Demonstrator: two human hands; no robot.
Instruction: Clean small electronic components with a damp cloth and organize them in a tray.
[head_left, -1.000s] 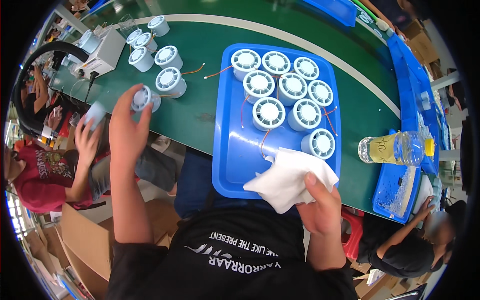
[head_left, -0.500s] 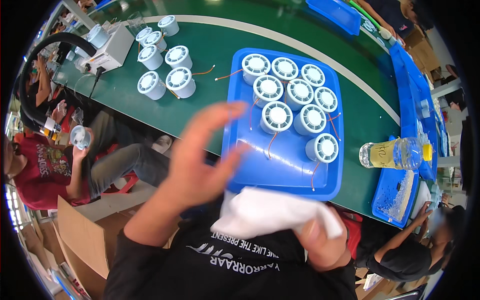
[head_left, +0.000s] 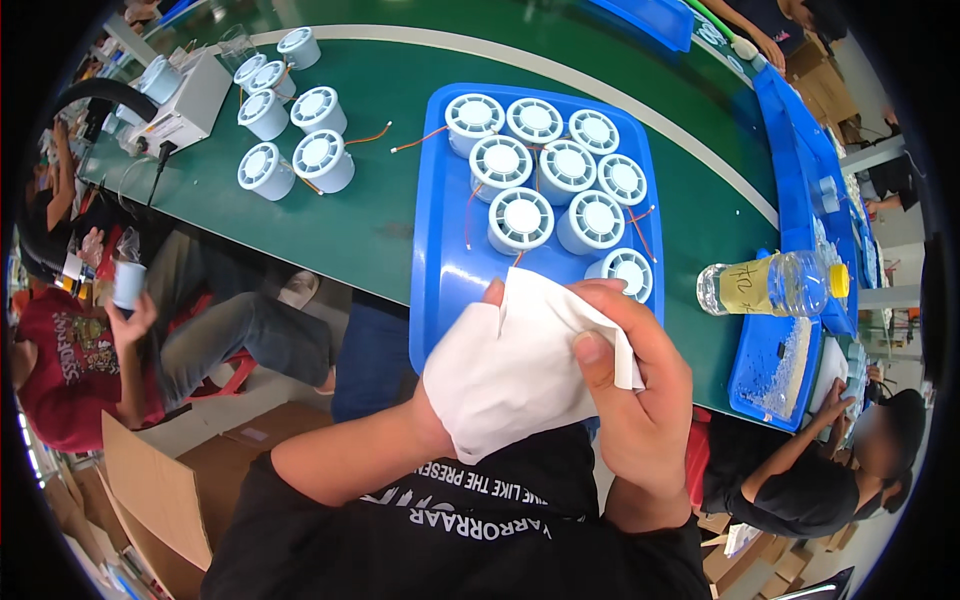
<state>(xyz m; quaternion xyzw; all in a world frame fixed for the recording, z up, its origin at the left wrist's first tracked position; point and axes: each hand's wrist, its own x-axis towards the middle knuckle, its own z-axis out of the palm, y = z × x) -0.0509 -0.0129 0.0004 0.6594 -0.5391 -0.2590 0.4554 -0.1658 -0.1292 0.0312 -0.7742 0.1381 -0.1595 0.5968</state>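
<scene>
A white cloth [head_left: 520, 365] is held up in front of my chest, over the near edge of a blue tray [head_left: 424, 250]. My right hand [head_left: 640, 400] pinches its right side between thumb and fingers. My left hand [head_left: 431, 424] is behind the cloth; only its wrist and a fingertip show, so its fingers are mostly hidden. In the tray stand several pale blue round cups with slotted lids [head_left: 520, 218] and thin orange wires. One slotted cup [head_left: 625, 270] sits just beyond my right fingers, partly covered by them.
More slotted cups [head_left: 323, 160] stand on the green table [head_left: 375, 215] to the left, near a white box [head_left: 190, 110]. Right of the tray lies a clear bottle with a yellow cap [head_left: 775, 283], by a blue bin [head_left: 775, 375]. Co-workers sit left and right; an open carton [head_left: 150, 470] is at lower left.
My left hand has gone from empty and spread above the tray to behind the cloth. The cloth is raised and spread wider, with my right hand higher. The view has shifted slightly.
</scene>
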